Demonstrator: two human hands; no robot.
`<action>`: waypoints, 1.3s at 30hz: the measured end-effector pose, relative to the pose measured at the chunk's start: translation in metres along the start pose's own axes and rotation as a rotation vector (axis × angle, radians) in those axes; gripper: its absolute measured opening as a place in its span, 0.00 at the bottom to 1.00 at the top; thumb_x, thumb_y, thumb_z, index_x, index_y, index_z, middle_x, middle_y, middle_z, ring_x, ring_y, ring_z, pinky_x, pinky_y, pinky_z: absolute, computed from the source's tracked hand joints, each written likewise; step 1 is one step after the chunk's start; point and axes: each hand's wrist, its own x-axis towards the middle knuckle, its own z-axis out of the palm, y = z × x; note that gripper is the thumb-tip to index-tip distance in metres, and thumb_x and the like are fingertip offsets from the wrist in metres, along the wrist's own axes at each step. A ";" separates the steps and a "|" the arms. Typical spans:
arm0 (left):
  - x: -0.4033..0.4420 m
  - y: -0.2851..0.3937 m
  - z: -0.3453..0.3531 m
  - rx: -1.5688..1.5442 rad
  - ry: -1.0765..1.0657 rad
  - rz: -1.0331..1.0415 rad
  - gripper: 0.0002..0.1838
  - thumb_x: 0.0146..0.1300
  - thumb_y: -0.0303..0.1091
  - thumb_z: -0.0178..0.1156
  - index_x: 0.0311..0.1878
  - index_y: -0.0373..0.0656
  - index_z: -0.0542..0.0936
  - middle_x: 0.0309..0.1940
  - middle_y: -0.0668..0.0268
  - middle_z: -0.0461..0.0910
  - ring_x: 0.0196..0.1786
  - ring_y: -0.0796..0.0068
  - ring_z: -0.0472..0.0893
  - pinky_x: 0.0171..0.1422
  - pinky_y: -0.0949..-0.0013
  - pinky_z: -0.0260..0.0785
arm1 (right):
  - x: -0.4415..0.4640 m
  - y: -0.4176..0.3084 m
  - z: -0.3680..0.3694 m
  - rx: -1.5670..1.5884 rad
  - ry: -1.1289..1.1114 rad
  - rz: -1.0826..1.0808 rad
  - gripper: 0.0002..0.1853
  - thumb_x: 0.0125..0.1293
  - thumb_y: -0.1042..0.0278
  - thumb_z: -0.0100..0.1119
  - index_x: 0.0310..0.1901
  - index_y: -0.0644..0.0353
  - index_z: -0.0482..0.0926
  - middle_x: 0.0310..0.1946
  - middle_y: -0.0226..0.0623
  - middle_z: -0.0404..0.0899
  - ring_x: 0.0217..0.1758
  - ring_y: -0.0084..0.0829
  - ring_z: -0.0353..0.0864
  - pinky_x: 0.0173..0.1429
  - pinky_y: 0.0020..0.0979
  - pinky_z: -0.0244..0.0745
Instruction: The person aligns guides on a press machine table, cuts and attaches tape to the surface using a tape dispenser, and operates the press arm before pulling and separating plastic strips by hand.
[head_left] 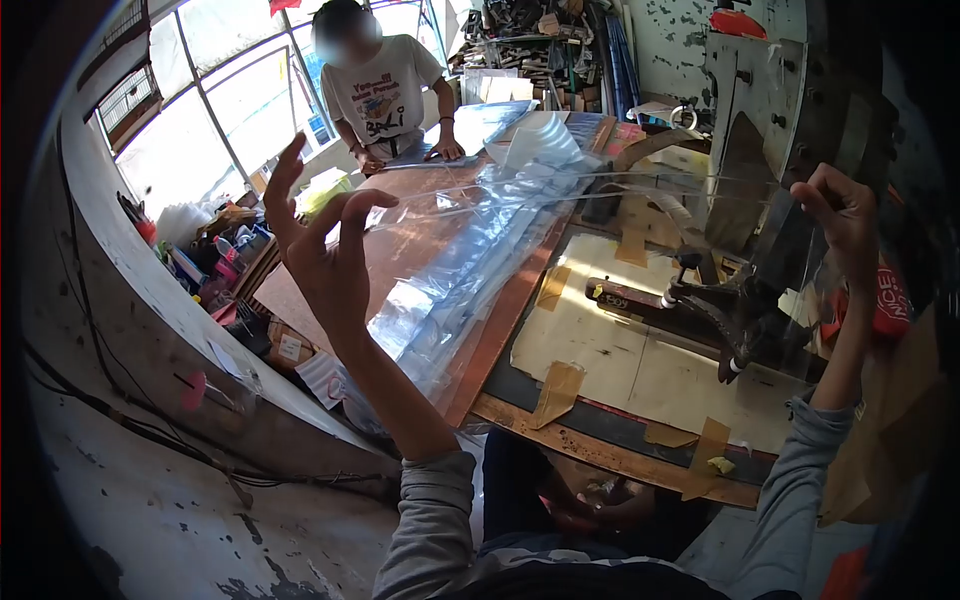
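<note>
A clear plastic sheet (480, 192) stretches between my two hands, raised above the workbench. My left hand (325, 255) pinches its left end between thumb and a bent finger, while another finger points upward. At the right end, my right hand (843, 215) is closed with the fingers curled in on the plastic. Below and between them lies a pile of clear plastic sheets (455, 270) on the brown table. Under my right hand is a machine with a dark metal arm (735, 310) and a round bar (635, 298) over a taped pale board (590, 340).
Across the brown table (345, 240) a person (385, 95) stands with both hands on plastic sheeting. The machine's upright body (750, 130) rises at the right. Mixed goods (225, 250) line the window side. Stacked scraps (530, 50) fill the back. Cables run along the left wall.
</note>
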 end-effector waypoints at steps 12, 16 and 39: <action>-0.006 0.025 0.031 -0.327 0.083 -0.265 0.01 0.50 0.30 0.67 0.27 0.46 0.85 0.67 0.64 0.66 0.71 0.65 0.61 0.74 0.53 0.48 | -0.024 0.004 -0.032 -0.051 -0.012 0.034 0.17 0.63 0.62 0.63 0.21 0.60 0.70 0.18 0.19 0.63 0.24 0.09 0.56 0.28 0.19 0.49; -0.007 0.040 0.037 -0.437 0.001 -0.373 0.06 0.54 0.37 0.65 0.28 0.46 0.86 0.65 0.63 0.69 0.71 0.64 0.60 0.74 0.55 0.47 | -0.033 0.009 -0.044 -0.019 -0.038 0.081 0.17 0.63 0.63 0.63 0.21 0.60 0.70 0.18 0.20 0.64 0.23 0.09 0.58 0.28 0.19 0.51; -0.020 0.107 0.098 -1.370 -0.466 -0.727 0.24 0.60 0.22 0.62 0.59 0.39 0.68 0.30 0.66 0.80 0.33 0.83 0.79 0.38 0.80 0.72 | -0.090 0.034 -0.103 0.224 -0.036 0.224 0.21 0.60 0.49 0.64 0.25 0.63 0.79 0.14 0.19 0.68 0.19 0.09 0.58 0.23 0.19 0.48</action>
